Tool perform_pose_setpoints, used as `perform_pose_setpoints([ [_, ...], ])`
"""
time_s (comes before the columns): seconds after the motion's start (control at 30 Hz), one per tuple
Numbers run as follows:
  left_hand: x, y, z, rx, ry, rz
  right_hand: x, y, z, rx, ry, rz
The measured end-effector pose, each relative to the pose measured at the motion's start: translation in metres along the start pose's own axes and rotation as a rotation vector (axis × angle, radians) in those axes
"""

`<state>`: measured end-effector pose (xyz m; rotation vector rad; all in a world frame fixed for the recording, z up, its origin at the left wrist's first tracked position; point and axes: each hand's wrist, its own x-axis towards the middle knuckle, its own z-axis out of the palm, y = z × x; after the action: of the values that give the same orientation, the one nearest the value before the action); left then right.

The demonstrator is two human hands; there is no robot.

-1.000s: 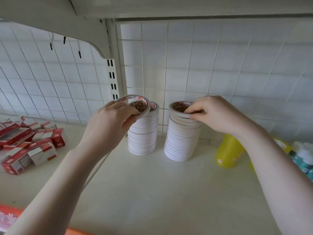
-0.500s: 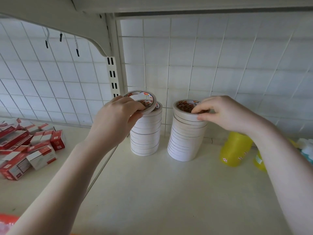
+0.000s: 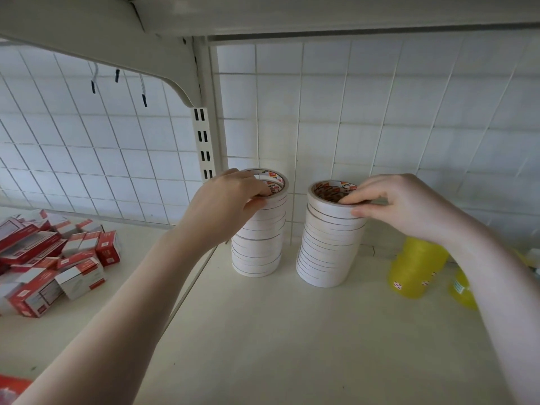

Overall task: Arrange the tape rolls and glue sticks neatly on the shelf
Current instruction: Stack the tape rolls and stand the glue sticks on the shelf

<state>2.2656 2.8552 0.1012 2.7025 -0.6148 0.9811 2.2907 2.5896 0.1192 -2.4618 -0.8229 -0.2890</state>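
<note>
Gripping the top tape roll (image 3: 273, 182) of the left stack (image 3: 258, 244) at frame centre, the left hand (image 3: 225, 206) sits directly over it; the right hand (image 3: 400, 206) pinches the right stack's (image 3: 327, 247) top roll (image 3: 330, 200).

Quick count: two tall stacks of white tape rolls with red-printed cores, the left stack (image 3: 258, 244) and the right stack (image 3: 328, 247), side by side mid-frame. Too many thin rolls per stack to count exactly, well over a dozen each. Two hands, the left hand (image 3: 225, 206) and the right hand (image 3: 403, 206), one on each stack top. Two translucent yellow plastic bottles (image 3: 415, 267) at right. A pile of small red-and-white cardboard boxes (image 3: 52, 258) at left, roughly fifteen-plus. Three dark-tipped wire hooks (image 3: 117, 80) upper left.
</note>
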Motion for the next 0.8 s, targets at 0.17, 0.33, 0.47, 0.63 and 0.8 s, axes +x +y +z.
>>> perform_pose_setpoints([
  [0.17,0.007,-0.002,-0.001,-0.04,-0.125,-0.075,-0.001,0.0,0.0,-0.014,-0.003,-0.003],
  [0.33,0.013,-0.004,-0.008,-0.131,-0.226,-0.125,-0.007,-0.001,0.004,-0.026,0.126,-0.032],
  [0.47,0.017,-0.008,-0.012,-0.223,-0.309,-0.185,-0.017,0.001,0.006,-0.027,0.286,-0.046],
  [0.63,0.02,-0.007,-0.014,-0.244,-0.352,-0.224,-0.026,0.007,0.014,-0.028,0.314,-0.031],
  [0.8,0.02,-0.005,-0.018,-0.213,-0.35,-0.217,-0.029,0.01,0.018,-0.017,0.33,-0.028],
])
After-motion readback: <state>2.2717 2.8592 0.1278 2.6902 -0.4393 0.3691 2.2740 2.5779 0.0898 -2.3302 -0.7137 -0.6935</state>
